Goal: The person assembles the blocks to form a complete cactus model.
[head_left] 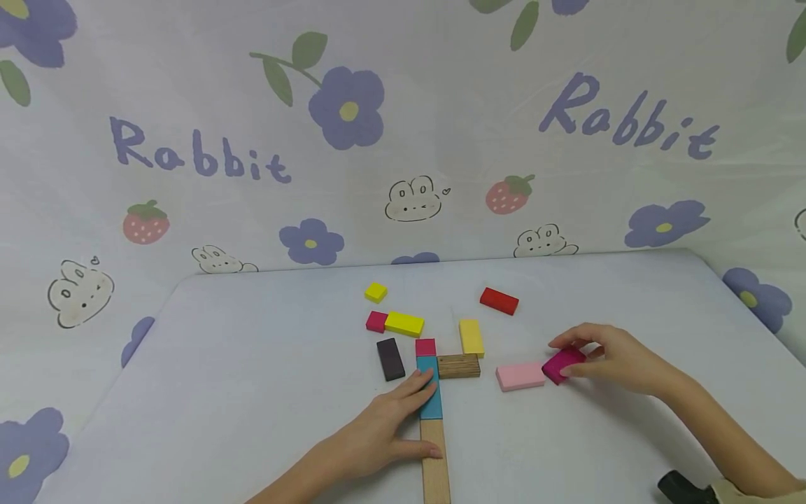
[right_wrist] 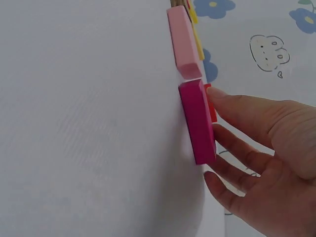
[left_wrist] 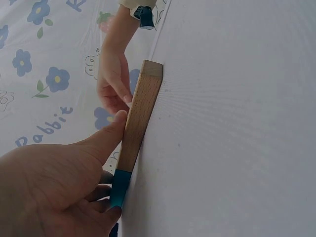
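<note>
My left hand (head_left: 378, 430) rests on a row of blocks, its fingers laid on the blue block (head_left: 432, 404) and its thumb on the light wooden block (head_left: 435, 476). A small crimson block (head_left: 425, 347) caps the row's far end, and a dark-grained wooden block (head_left: 458, 366) juts out to the right. Over to the right, my right hand (head_left: 620, 360) pinches a magenta block (right_wrist: 197, 123) between thumb and fingers. That block's near end lies close to the end of a pink block (head_left: 520, 376), and the right wrist view has a narrow gap between them.
Beyond the left hand are a black block (head_left: 391, 359), a red-pink block (head_left: 376, 321) against a yellow block (head_left: 405, 323), and a yellow cube (head_left: 376, 292). A pale yellow block (head_left: 471, 337) and a red block (head_left: 499, 301) lie farther right. Patterned cloth (head_left: 466, 126) hangs behind the white table (head_left: 252, 364).
</note>
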`<state>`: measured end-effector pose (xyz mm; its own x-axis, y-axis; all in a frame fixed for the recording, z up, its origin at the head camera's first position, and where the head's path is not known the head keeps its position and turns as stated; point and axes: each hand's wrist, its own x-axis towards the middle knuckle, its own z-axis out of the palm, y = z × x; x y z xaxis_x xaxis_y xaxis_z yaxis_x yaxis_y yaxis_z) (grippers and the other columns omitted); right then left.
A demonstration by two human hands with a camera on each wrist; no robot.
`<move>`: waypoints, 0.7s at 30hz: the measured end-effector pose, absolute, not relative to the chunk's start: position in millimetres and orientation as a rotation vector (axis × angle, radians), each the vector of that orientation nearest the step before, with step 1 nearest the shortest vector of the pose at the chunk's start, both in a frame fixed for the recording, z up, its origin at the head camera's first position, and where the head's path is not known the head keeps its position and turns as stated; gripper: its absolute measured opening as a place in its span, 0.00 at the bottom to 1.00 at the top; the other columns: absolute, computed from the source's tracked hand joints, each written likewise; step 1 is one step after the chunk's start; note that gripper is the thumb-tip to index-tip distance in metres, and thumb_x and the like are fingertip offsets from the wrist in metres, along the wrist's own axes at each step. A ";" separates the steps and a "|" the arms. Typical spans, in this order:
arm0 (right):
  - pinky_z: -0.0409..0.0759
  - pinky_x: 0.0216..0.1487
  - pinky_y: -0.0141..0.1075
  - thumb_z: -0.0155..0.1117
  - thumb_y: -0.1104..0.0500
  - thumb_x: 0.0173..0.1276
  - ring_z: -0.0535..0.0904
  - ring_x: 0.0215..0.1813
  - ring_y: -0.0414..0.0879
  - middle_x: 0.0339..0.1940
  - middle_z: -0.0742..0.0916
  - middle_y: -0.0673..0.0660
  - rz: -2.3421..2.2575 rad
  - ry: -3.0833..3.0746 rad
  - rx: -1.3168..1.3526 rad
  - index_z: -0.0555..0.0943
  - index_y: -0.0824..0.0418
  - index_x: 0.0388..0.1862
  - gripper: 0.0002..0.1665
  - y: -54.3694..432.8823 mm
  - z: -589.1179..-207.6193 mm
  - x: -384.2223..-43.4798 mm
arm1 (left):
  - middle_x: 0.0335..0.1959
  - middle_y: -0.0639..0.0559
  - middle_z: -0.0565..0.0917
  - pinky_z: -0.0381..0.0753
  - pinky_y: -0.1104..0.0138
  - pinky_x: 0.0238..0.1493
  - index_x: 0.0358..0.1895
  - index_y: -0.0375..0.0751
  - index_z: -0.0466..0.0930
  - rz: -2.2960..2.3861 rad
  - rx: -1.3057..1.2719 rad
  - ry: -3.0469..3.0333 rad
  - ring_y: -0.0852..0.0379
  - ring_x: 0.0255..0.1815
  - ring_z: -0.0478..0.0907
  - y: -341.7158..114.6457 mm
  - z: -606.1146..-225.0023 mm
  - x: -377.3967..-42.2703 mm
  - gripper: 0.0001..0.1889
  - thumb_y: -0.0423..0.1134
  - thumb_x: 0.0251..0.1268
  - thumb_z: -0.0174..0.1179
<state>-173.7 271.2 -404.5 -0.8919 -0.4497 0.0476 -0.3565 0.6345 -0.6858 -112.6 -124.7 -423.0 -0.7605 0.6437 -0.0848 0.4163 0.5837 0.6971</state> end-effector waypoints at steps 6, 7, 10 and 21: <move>0.85 0.47 0.31 0.80 0.61 0.64 0.80 0.46 0.35 0.48 0.89 0.55 -1.054 2.721 -0.629 0.87 0.64 0.55 0.21 277.7 -406.8 -170.4 | 0.88 0.53 0.53 0.61 0.51 0.82 0.83 0.39 0.61 0.962 0.847 2.488 0.49 0.88 0.47 -124.7 -423.5 -112.1 0.47 0.56 0.69 0.71; 0.85 0.47 0.31 0.80 0.61 0.64 0.80 0.45 0.36 0.46 0.88 0.54 -1.053 2.724 -0.630 0.87 0.65 0.54 0.20 278.5 -407.0 -169.7 | 0.88 0.53 0.53 0.61 0.51 0.81 0.83 0.39 0.61 0.958 0.846 2.490 0.49 0.88 0.48 -124.6 -423.6 -112.2 0.47 0.56 0.69 0.71; 0.84 0.42 0.30 0.80 0.61 0.63 0.78 0.40 0.36 0.40 0.85 0.50 -1.043 2.727 -0.607 0.87 0.64 0.52 0.19 280.9 -407.7 -167.1 | 0.88 0.52 0.53 0.61 0.50 0.81 0.83 0.39 0.61 0.957 0.849 2.491 0.49 0.88 0.48 -124.5 -424.0 -112.9 0.47 0.56 0.69 0.71; 0.84 0.34 0.31 0.76 0.60 0.69 0.82 0.32 0.43 0.40 0.82 0.55 -1.098 2.637 -0.479 0.82 0.66 0.58 0.21 284.9 -409.8 -157.3 | 0.88 0.52 0.52 0.62 0.48 0.81 0.83 0.39 0.60 0.957 0.880 2.491 0.47 0.88 0.47 -126.0 -428.0 -114.4 0.48 0.59 0.69 0.69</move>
<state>-157.3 284.9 -409.8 -0.9162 -0.3888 -0.0974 -0.2046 0.6627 -0.7204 -114.4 -126.0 -428.0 -0.7550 0.6507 -0.0811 0.4290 0.5836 0.6895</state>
